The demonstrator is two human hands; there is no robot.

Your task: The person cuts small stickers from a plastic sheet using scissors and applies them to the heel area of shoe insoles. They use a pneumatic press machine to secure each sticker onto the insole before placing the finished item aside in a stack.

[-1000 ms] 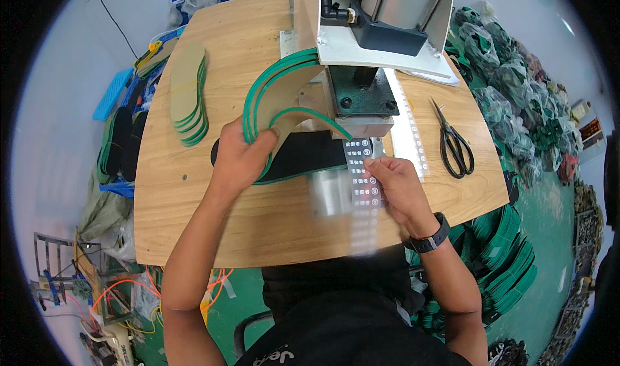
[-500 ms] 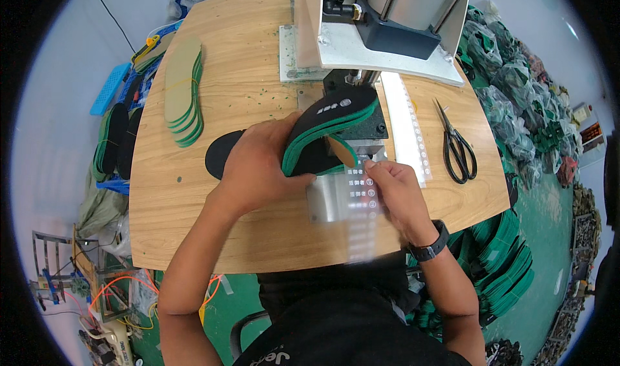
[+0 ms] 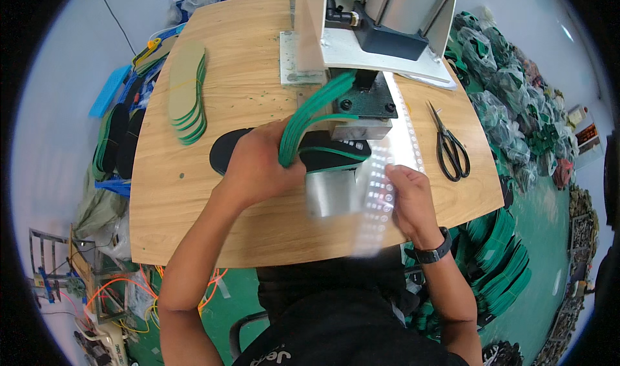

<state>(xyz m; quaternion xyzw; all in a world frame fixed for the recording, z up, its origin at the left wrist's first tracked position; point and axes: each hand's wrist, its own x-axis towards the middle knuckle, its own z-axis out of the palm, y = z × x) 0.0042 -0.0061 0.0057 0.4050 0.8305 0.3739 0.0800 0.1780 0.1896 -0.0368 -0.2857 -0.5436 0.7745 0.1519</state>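
Observation:
My left hand (image 3: 263, 166) is closed around a stack of insoles, black on top with green edges. Several bent-up insoles (image 3: 310, 117) curve away from the hand, their tips close to the press head (image 3: 365, 104). Below them a black insole (image 3: 329, 148) lies flatter, with small white marks near its tip, above a shiny metal support (image 3: 328, 195). The stack's other black end (image 3: 223, 152) sticks out left of the hand. Between thumb and fingers, my right hand (image 3: 412, 195) pinches a clear film strip (image 3: 380, 201) with rows of white prints; it hangs blurred beside the support.
The white-framed press (image 3: 387, 57) stands at the back. Black-handled scissors (image 3: 452, 150) and another printed strip (image 3: 407, 130) lie to the right. A banded stack of beige and green insoles (image 3: 187, 95) rests at the left. Bagged green pieces (image 3: 497, 108) are piled beyond the table.
My right hand has drawn the film rightward, away from the insole tip. The bent-up insoles have turned edge-on, and white marks now show on the insole below.

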